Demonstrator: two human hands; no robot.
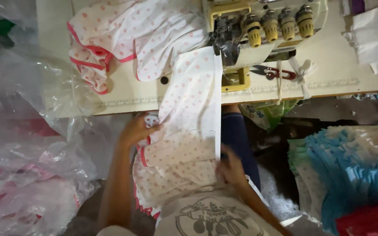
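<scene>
A white fabric piece with pink dots [193, 100] runs from under the sewing machine [259, 26] down off the table edge into my lap. My left hand [137, 130] grips its left edge just below the table, where a pink-trimmed layer shows. My right hand [229, 166] holds the fabric's right edge lower down, next to my blue trouser leg. More of the same dotted fabric with pink trim [123, 39] lies bunched on the table to the left of the machine.
Red-handled snips [273, 72] and a knotted white strip [302, 72] lie on the cream table [337, 65]. Clear plastic bags [27, 144] fill the left. A stack of blue, white and red cloth pieces [355, 175] sits at right.
</scene>
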